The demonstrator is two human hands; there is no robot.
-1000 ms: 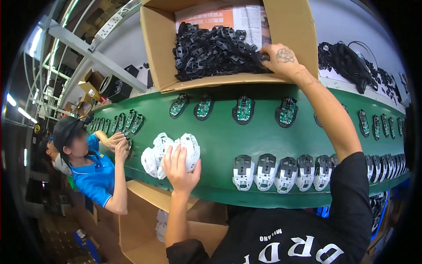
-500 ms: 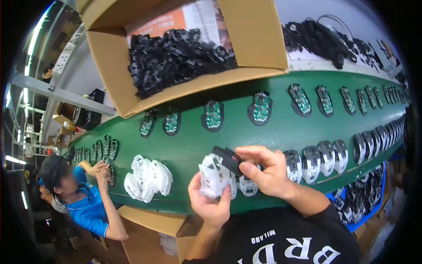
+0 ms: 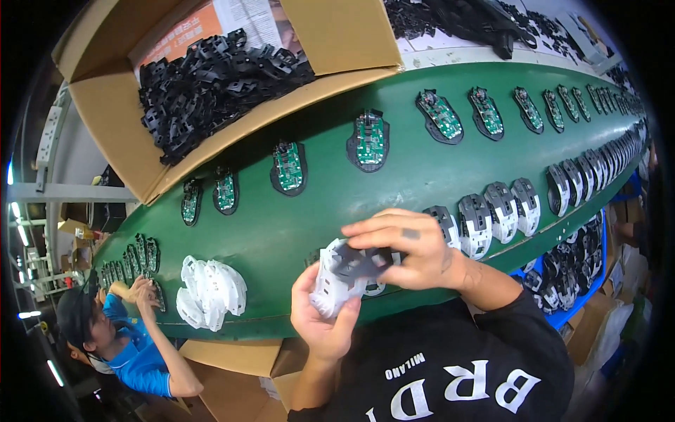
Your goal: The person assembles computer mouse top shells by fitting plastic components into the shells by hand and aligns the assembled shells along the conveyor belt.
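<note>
My left hand (image 3: 322, 336) grips a white plastic mouse shell (image 3: 328, 290) from below, its thumb along the near side. On top of the shell lies a black plastic mouse part (image 3: 357, 261), held by my right hand (image 3: 416, 247) with fingers over it and the thumb beneath. The two parts touch; whether they are locked together, I cannot tell. A pile of white mouse shells (image 3: 211, 292) lies left of my hands. Black-and-white mouse shells (image 3: 500, 211) stand in a row to the right, some partly hidden behind my right hand.
Mouse bases with circuit boards (image 3: 369, 141) line the green conveyor belt (image 3: 323, 193). Beyond it, a cardboard box (image 3: 344, 83) holds black parts (image 3: 218, 91). A person in blue (image 3: 137, 359) works at left. A blue crate (image 3: 598, 271) stands low right, another cardboard box (image 3: 235, 355) below the belt.
The black part, tilted beside the white shell before, now lies over its top, and my right hand has come over it. The view has shifted, so the belt's contents appear farther left and higher.
</note>
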